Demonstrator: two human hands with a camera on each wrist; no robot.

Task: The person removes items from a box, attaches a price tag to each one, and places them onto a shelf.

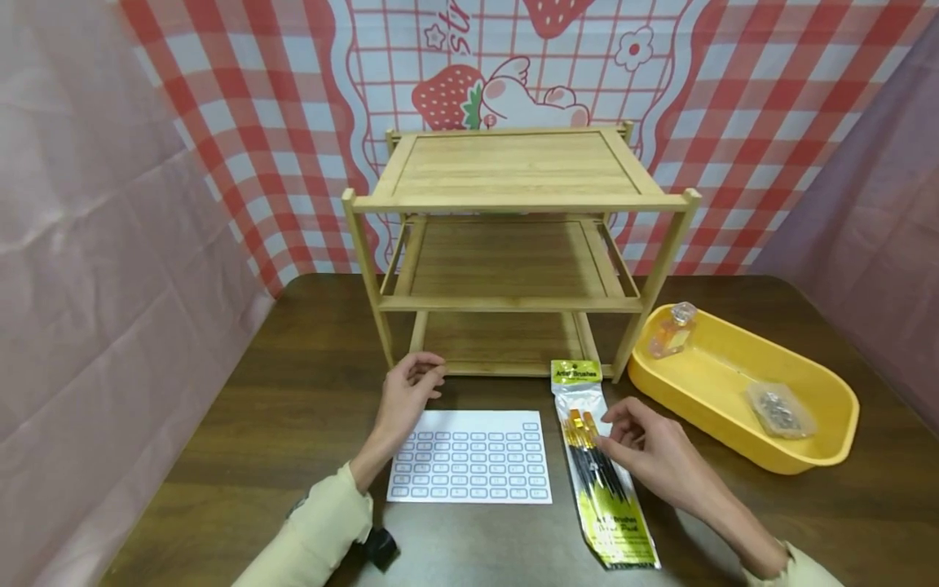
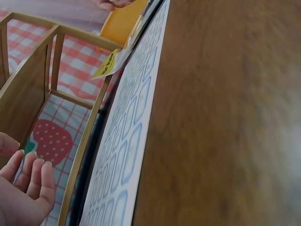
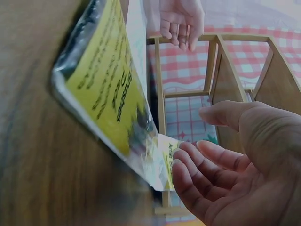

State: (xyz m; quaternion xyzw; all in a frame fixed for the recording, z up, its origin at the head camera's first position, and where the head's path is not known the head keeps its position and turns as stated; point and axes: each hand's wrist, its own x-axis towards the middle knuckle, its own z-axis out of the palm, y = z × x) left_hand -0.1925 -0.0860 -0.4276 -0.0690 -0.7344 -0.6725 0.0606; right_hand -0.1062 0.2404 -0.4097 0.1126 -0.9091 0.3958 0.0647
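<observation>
A clear and yellow pack of artist brushes (image 1: 597, 473) lies on the table in the head view, black handles and golden ferrules showing through it. Beside its right edge is my right hand (image 1: 653, 452), fingers loosely bent and palm bare in the right wrist view (image 3: 235, 174); whether a fingertip touches the pack I cannot tell. To the left of the pack lies a white sheet (image 1: 469, 456) printed with rows of blue-outlined labels. My left hand (image 1: 411, 391) hovers around the sheet's upper left corner, fingers relaxed and holding nothing.
A three-tier wooden shelf (image 1: 513, 204) stands behind the sheet, its tiers bare. At the right, a yellow basin (image 1: 741, 444) holds a perfume bottle (image 1: 672, 330) and a small clear packet of metal bits (image 1: 781, 410). A checked cloth (image 1: 293, 122) hangs at the back.
</observation>
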